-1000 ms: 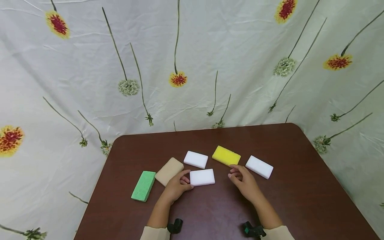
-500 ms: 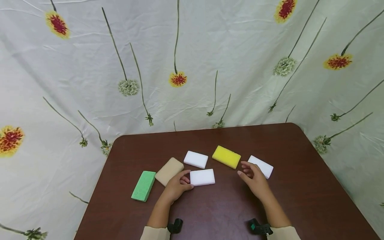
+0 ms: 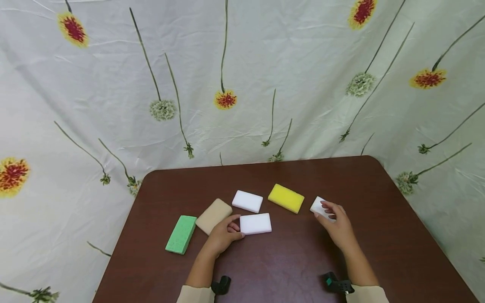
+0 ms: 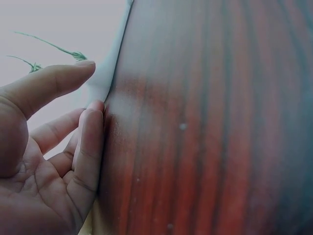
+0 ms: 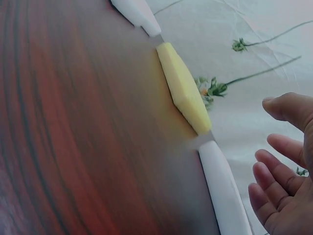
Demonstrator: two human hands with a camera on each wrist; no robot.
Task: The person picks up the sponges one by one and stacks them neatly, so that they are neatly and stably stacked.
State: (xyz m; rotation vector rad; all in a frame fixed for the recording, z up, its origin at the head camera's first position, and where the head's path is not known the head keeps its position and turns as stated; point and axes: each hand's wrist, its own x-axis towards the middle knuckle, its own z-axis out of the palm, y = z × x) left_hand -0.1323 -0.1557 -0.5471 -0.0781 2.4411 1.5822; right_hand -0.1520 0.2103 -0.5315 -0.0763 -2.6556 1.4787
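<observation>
Several sponge-like blocks lie flat on the dark brown table. My left hand (image 3: 221, 235) rests low beside the left end of the nearer white block (image 3: 255, 224), thumb and index fingertips right at that end. In the left wrist view its thumb and fingers stand apart with nothing between them. My right hand (image 3: 339, 229) hovers over the rightmost white block (image 3: 317, 205), overlapping most of it in the head view. In the right wrist view the fingers are loosely bent and hold nothing, beside that white block. The yellow block (image 3: 286, 198) lies left of it.
Behind the nearer white block lies another white block (image 3: 247, 201). A beige block (image 3: 214, 215) and a green block (image 3: 181, 235) sit to the left. The brown table (image 3: 379, 235) backs onto a flowered cloth (image 3: 250, 63).
My right hand has moved rightward, from the near edge of the yellow block to over the rightmost white block. The left hand and the blocks have stayed in place.
</observation>
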